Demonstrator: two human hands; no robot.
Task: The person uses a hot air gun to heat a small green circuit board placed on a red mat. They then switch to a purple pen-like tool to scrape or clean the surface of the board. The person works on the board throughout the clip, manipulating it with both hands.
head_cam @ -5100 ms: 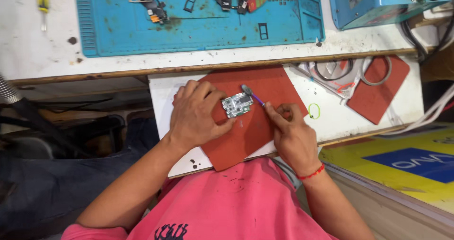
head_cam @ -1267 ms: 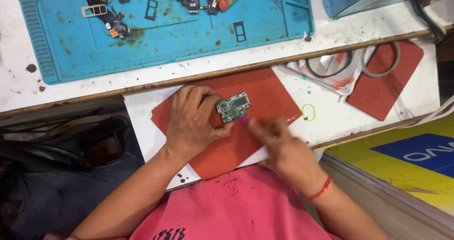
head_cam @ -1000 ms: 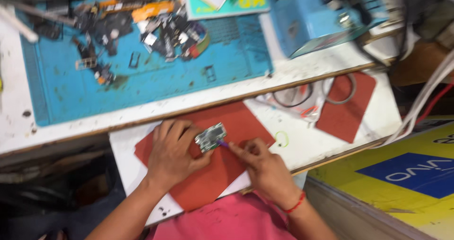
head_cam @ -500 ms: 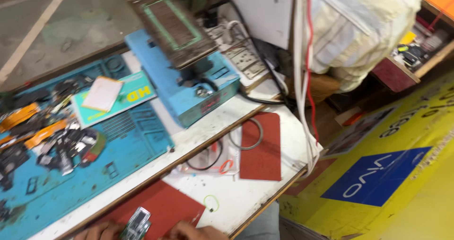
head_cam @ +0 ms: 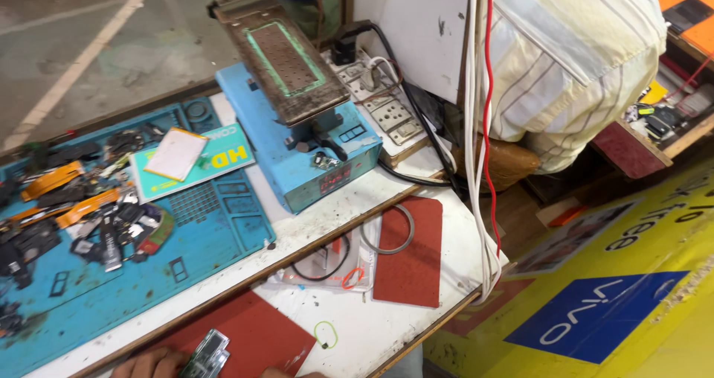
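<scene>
Only the bottom edge of the head view shows my hands. My left hand [head_cam: 149, 364] has its knuckles and fingertips on the red mat [head_cam: 253, 333], and the fingers hold a small green circuit board [head_cam: 205, 354] that stands tilted up. A thin sliver of my right hand [head_cam: 286, 374] shows just right of the board; its fingers are cut off by the frame.
Behind the mat lies a blue work mat [head_cam: 201, 244] strewn with phone parts. A blue heating machine [head_cam: 312, 155] with a metal plate stands mid-bench, by a power strip [head_cam: 383, 106] and hanging cables [head_cam: 480, 162]. A second red pad [head_cam: 409, 263] lies right. A person in a striped shirt [head_cam: 573, 58] sits beyond.
The view has swung up and to the right, off my hands and onto the back of the bench. My hands and the board have slid to the bottom edge.
</scene>
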